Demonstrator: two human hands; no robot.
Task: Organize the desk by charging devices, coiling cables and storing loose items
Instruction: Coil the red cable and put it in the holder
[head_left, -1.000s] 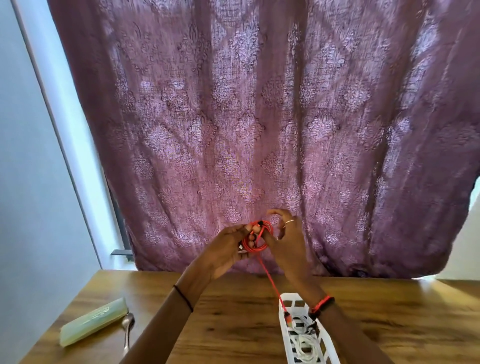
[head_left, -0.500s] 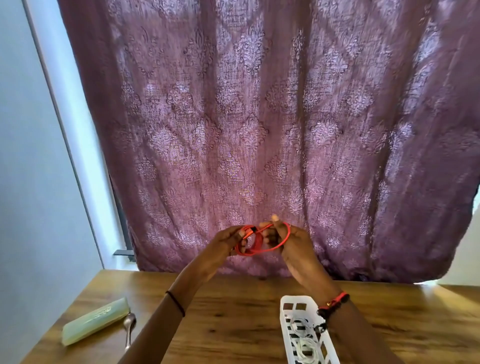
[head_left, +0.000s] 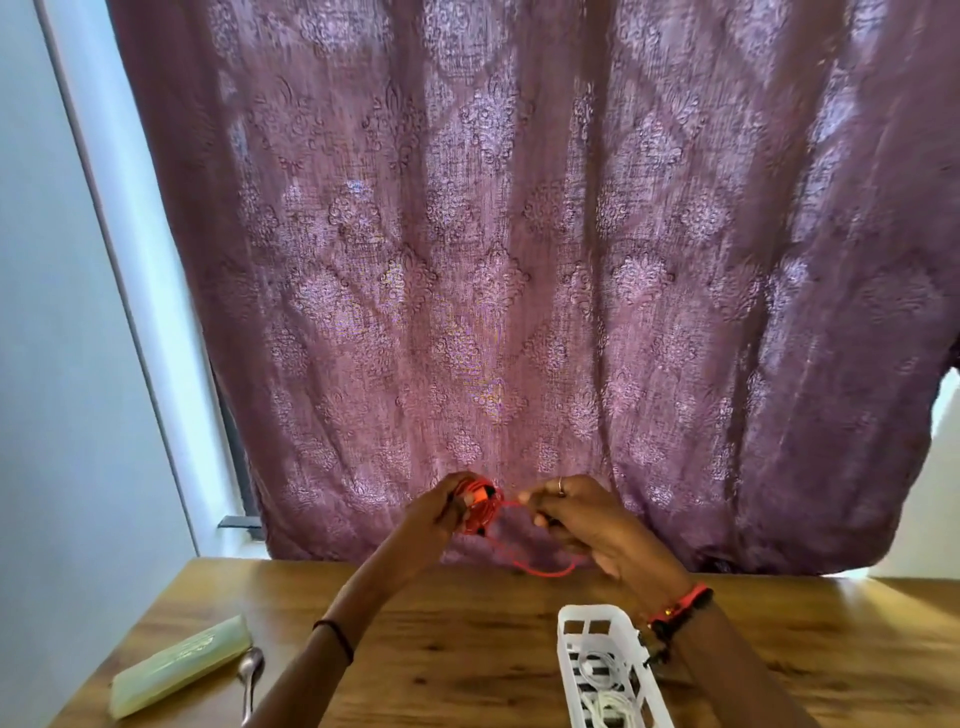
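1. Above the desk, my left hand grips a thin red cable wound into a small, tight coil. My right hand pinches the loose tail, which sags in a slack loop between the two, all of it held in the air.
2. The risk, as I judge it: the coil looks springy, and if my left fingers slacken, the turns could burst apart. The hanging loop could also kink or snag if I pull the tail too hard.
3. Below, a brown wood-grain desk carries a white slotted plastic basket holding white cable, just beside my right wrist. A pale green oblong case and a metal spoon lie at the left edge — well apart from the basket.
4. Behind hangs a mauve patterned curtain — backlit — with a pale blue-grey wall at left.
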